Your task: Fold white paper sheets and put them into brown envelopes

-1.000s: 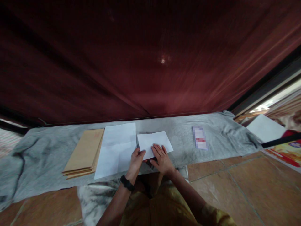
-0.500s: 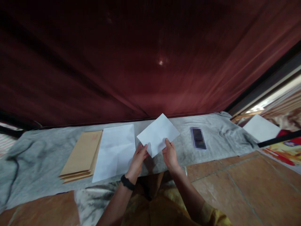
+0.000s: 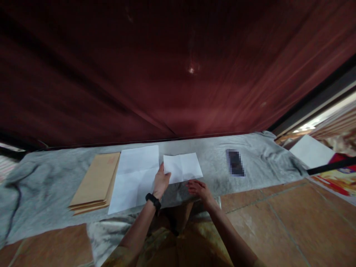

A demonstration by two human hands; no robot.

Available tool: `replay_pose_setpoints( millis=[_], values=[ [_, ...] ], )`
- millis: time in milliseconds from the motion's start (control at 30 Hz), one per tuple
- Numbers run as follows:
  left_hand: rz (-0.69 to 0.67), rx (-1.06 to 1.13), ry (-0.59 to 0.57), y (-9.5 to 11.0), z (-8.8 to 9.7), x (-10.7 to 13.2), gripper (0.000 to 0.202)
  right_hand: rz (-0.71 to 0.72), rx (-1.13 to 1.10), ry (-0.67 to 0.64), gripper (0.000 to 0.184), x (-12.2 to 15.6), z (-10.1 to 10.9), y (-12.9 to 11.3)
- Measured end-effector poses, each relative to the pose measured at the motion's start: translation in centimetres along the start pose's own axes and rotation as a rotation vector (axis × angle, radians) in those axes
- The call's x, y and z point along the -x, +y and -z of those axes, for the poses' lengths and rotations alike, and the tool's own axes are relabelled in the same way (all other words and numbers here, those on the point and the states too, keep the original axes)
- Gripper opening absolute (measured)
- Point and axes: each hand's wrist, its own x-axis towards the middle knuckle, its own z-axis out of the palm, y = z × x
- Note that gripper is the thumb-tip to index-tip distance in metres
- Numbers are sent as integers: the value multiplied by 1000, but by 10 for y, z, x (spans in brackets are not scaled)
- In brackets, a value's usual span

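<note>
A folded sheet of white paper (image 3: 183,167), with a crease down its middle, is pinched at its left edge by my left hand (image 3: 161,181), thumb on top. My right hand (image 3: 199,189) is just below the paper's lower edge, fingers stretched and apart, holding nothing. To the left of my left hand, a larger white paper sheet (image 3: 136,178) with fold creases lies flat. Beside that sheet rests a stack of brown envelopes (image 3: 94,181). All lie on a grey cloth (image 3: 214,148).
A dark phone (image 3: 235,163), pixelated, lies on the cloth at the right. Behind the cloth rises a dark red sheet of material (image 3: 167,92). At the far right are a white flat piece (image 3: 311,151) and a colourful printed package (image 3: 336,180). Brown floor tiles (image 3: 258,218) run along the front.
The folded paper has turned from a tilted diamond to nearly square-on and dropped lower. My right hand has let go of it and moved slightly down; my left hand still grips it.
</note>
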Motion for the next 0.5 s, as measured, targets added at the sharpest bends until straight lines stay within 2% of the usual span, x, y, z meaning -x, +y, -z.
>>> replay_pose_setpoints(
  millis=[67,133,233,400,500],
  values=[
    [13,-106,-38,5,1,1,64,101,151,61,41,4,1,-4],
    [27,-200,-82,11,1,2,66,299,430,87,40,3,-1,-10],
    [42,-324,-99,17,2,2,70,547,827,5,45,-3,-7,-16],
    [48,-504,-132,25,9,14,75,613,1062,-127,45,-10,-10,-12],
    [-103,-626,2,34,9,28,71,635,1101,-133,44,-10,-9,-8]
  ],
)
